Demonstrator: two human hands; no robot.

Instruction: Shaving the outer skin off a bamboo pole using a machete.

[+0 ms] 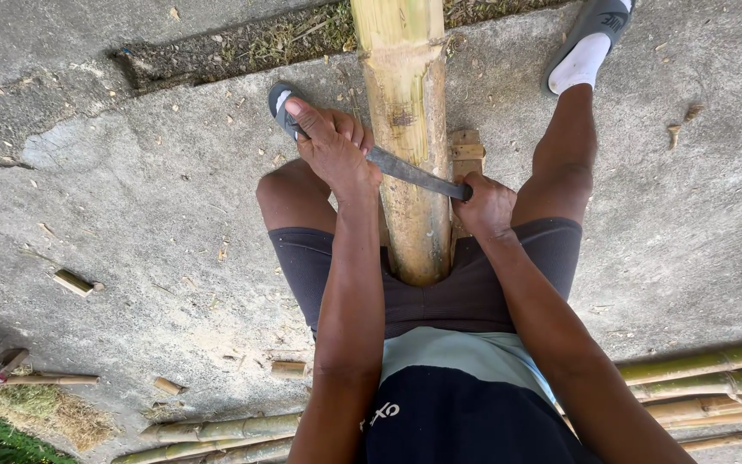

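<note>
Both forearms reach down from the camera to a thick bamboo pole (405, 146) that runs between the person's knees over rough concrete ground (130, 215). Left of the pole, the left hand (334, 142) has its fingers curled tight over one end of a dark, flat knife blade (412, 173). Right of the pole, the right hand (484, 204) is clenched in a fist on the other end. The blade lies slanted across the pole's pale yellow, smooth, round stem, just below a ringed joint.
</note>
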